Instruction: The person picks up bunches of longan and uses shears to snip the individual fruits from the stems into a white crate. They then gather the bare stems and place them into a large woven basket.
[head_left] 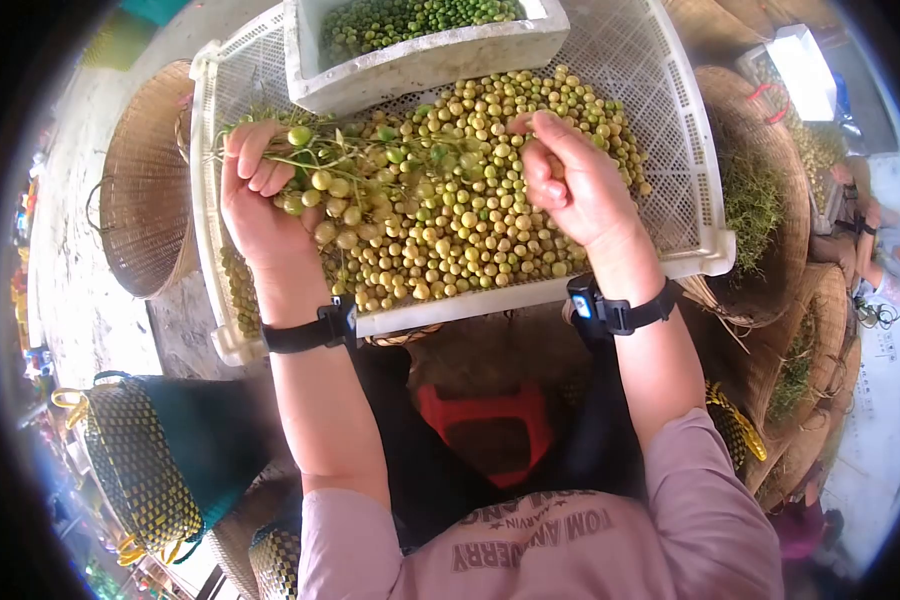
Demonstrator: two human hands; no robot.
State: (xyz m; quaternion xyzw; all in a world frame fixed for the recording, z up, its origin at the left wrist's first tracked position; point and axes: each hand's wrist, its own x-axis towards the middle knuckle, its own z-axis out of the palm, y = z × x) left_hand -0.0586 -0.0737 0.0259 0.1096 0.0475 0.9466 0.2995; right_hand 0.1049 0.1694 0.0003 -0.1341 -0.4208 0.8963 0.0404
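My left hand (pixel 260 190) is closed around the stems of a sprig of small round fruits (pixel 345 190), some green and some yellowish, that hangs over the left part of the tray. My right hand (pixel 575 180) is above the tray's right half with its fingers curled in. Whatever may be inside those fingers is hidden. Below both hands, loose yellow-green fruits (pixel 470 240) lie heaped in a white perforated plastic tray (pixel 670 150). At the tray's far side stands a white foam box (pixel 430 70) with smaller green fruits (pixel 410 25) inside.
A wicker basket (pixel 145 190) stands left of the tray. On the right, another wicker basket (pixel 710 90) holds green stems (pixel 750 205). A red stool (pixel 490 410) is under the tray's near edge. A woven bag (pixel 135 460) sits lower left. Another person's arm (pixel 860 200) shows far right.
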